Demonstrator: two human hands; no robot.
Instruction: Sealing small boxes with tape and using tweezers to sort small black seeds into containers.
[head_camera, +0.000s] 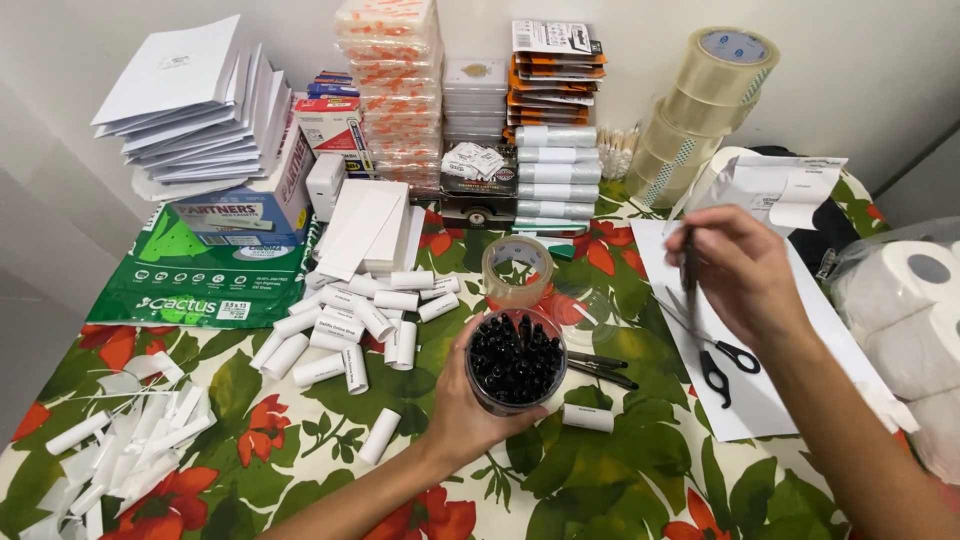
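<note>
Two hands work over the floral counter (620, 480): the left hand (465, 400) is wrapped around a clear cup of black pens (516, 360) at 6 o'clock. At 3 o'clock the right hand (735, 270) pinches one dark pen (690, 265) upright, above scissors (715, 350) on white paper (780, 400); white paper rolls (360, 320) lie scattered at 9 o'clock.

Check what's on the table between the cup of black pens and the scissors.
Head view: two dark pens lie on the floral cloth between the cup and the scissors; a small white roll sits just below them.
</note>
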